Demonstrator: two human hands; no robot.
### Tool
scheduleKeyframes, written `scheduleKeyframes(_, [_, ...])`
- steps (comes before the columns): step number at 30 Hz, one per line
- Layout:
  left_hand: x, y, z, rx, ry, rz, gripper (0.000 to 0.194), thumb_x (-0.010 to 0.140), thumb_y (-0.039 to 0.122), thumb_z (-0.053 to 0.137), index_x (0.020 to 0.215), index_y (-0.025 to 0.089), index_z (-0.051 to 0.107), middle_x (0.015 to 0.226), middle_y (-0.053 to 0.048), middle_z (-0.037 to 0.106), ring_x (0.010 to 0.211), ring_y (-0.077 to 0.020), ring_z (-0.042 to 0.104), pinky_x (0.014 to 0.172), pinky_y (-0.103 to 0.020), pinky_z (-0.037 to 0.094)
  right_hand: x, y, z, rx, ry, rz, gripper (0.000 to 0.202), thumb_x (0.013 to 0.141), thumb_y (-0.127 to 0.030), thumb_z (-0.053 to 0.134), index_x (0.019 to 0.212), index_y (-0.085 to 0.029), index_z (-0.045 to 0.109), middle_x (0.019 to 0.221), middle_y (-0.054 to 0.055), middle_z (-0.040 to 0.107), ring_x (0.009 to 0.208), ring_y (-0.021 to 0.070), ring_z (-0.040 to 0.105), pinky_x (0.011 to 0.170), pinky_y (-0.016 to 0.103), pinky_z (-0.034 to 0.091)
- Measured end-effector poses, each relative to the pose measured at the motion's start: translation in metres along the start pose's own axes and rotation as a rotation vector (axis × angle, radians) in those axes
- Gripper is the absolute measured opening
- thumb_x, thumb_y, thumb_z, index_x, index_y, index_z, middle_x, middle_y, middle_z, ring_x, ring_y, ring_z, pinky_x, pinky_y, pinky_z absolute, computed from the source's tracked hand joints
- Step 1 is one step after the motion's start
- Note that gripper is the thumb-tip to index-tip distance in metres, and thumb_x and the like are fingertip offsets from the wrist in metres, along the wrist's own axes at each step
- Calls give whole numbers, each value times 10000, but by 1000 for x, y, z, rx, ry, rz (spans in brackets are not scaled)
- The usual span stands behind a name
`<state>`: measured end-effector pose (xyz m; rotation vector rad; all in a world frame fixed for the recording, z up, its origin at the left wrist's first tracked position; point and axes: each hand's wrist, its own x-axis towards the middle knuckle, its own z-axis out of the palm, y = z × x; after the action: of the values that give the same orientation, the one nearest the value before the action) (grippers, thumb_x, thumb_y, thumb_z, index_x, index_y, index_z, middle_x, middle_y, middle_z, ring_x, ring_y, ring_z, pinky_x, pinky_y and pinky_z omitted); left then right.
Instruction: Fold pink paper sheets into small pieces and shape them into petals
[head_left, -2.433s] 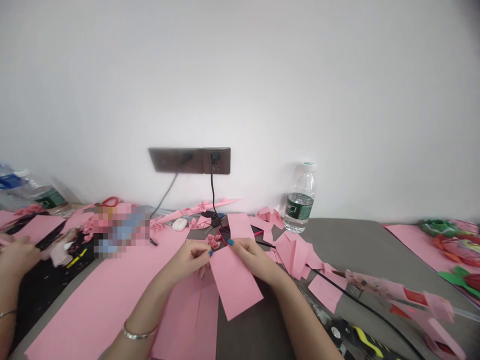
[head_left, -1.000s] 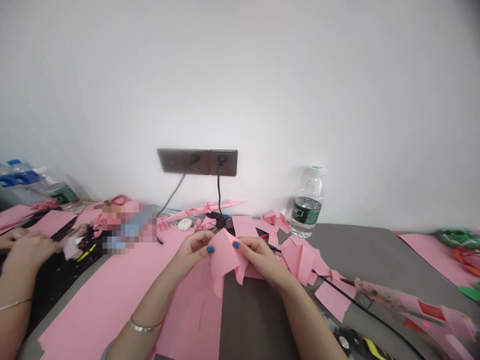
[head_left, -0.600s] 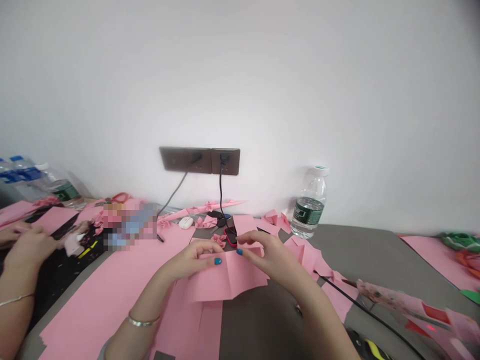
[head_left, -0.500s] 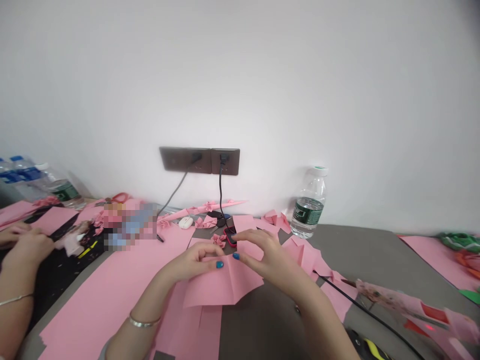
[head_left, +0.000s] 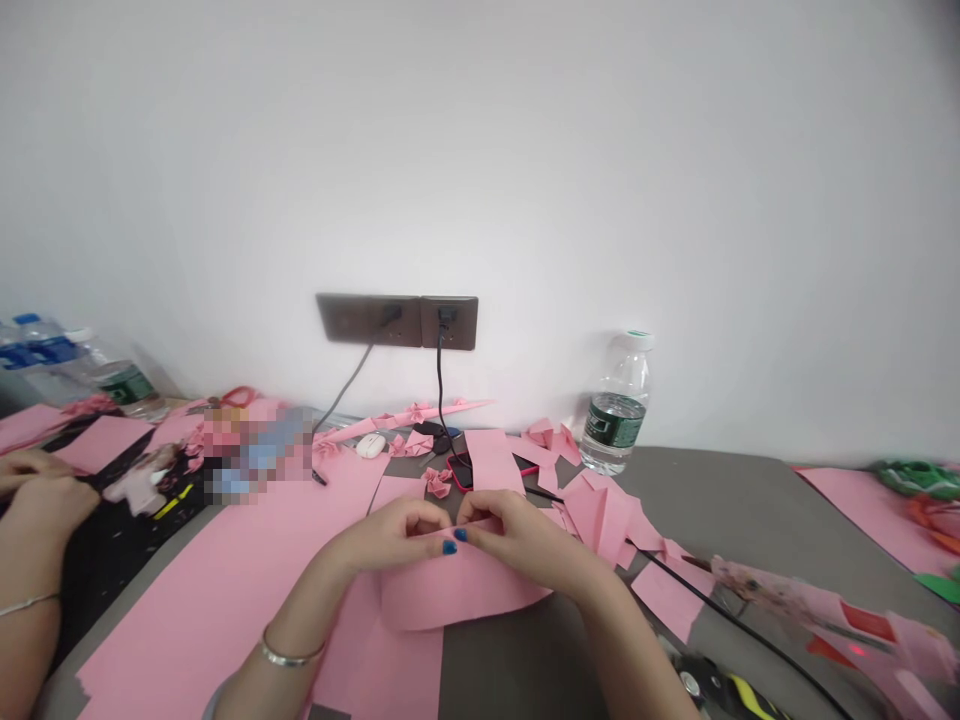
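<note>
A pink sheet of paper (head_left: 461,590) curves down toward me between both hands. My left hand (head_left: 390,535) pinches its upper edge, blue thumbnail facing me. Close beside it, my right hand (head_left: 517,540) grips the same edge, thumb on the near side and fingers curled behind. The two thumbs almost meet at the middle of that edge. What the fingertips do behind the paper is hidden. Beneath the sheet lie larger pink sheets (head_left: 247,560). A phone (head_left: 459,474), partly covered by a pink strip (head_left: 495,460), lies just beyond my hands.
A water bottle (head_left: 616,405) stands by the wall. At right lie a pink glue gun (head_left: 847,610) with its black cord (head_left: 735,625) and a black-yellow tool (head_left: 724,690). Folded paper flowers (head_left: 437,483) and scraps are scattered about. A co-worker's hands (head_left: 52,500) are at left.
My hands have come closer together and slightly lower. The raised right fingers have curled down onto the paper's edge. The sheet, creased down its middle before, now bows outward.
</note>
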<state>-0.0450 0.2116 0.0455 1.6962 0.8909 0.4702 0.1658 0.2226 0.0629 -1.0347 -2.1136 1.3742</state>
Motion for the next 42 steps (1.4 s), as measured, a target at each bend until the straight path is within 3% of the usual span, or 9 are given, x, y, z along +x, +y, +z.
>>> scheduleKeyframes(8, [-1, 4, 5, 121, 69, 5, 297, 880, 336, 528, 654, 179, 415, 651, 52, 320, 602, -104, 283, 529, -240, 218, 0, -1, 1, 30, -16, -33, 134, 833, -156, 482, 755, -182, 587, 755, -20, 551, 706, 133, 467, 635, 241, 343])
scheduleKeyframes(13, [1, 4, 6, 68, 127, 6, 350, 897, 399, 509, 645, 182, 400, 651, 58, 278, 595, -103, 246, 519, -237, 188, 2, 1, 2, 40, 27, -102, 130, 863, -194, 481, 783, -192, 583, 772, -8, 584, 743, 159, 530, 677, 265, 399])
scheduleKeyframes(15, [2, 4, 6, 40, 241, 47, 373, 908, 420, 494, 639, 177, 411, 653, 55, 288, 600, -104, 255, 525, -235, 191, 5, 4, 3, 33, 190, -176, 114, 883, -215, 475, 866, -202, 587, 882, 21, 623, 864, 192, 571, 791, 311, 432])
scheduleKeyframes(18, [4, 2, 3, -20, 462, 132, 340, 898, 419, 526, 673, 168, 480, 659, 48, 344, 606, -106, 306, 542, -222, 238, 9, 8, 2, -44, 567, -287, 157, 893, -257, 501, 1027, -224, 576, 1106, 71, 617, 1106, 244, 528, 970, 406, 378])
scheduleKeyframes(21, [8, -2, 2, -144, 603, 196, 244, 863, 406, 588, 835, 164, 596, 715, 17, 487, 659, -125, 427, 602, -218, 338, 12, 9, 1, -65, 770, -302, 179, 897, -314, 514, 1038, -223, 575, 1116, 88, 610, 1119, 259, 518, 955, 417, 389])
scheduleKeyframes(26, [13, -9, 8, -252, 776, 216, 358, 794, 352, 675, 1097, 165, 641, 699, 5, 561, 710, -160, 527, 660, -231, 405, 16, 10, 4, 62, 623, -165, 298, 892, -462, 505, 744, -207, 549, 827, 47, 598, 828, 218, 568, 805, 361, 443])
scheduleKeyframes(31, [16, -6, 14, -322, 859, 227, 344, 801, 343, 679, 1102, 179, 640, 688, 17, 583, 753, -160, 568, 693, -226, 432, 13, 4, 4, 102, 525, -168, 292, 869, -472, 532, 750, -209, 572, 831, 30, 583, 834, 204, 556, 809, 340, 426])
scheduleKeyframes(37, [15, -1, 15, -420, 856, 312, 223, 768, 338, 732, 911, 181, 663, 785, -3, 635, 792, -154, 601, 695, -220, 475, 5, -9, 1, 161, 482, -144, 193, 854, -394, 571, 879, -211, 628, 934, 42, 661, 919, 209, 586, 840, 328, 426])
scheduleKeyframes(42, [10, 3, 24, -398, 717, 326, 355, 772, 332, 728, 1082, 170, 668, 1008, -87, 697, 934, -226, 639, 781, -305, 525, 0, -12, -3, 239, 486, -185, 233, 869, -427, 541, 794, -206, 531, 782, 20, 600, 763, 184, 564, 698, 301, 426])
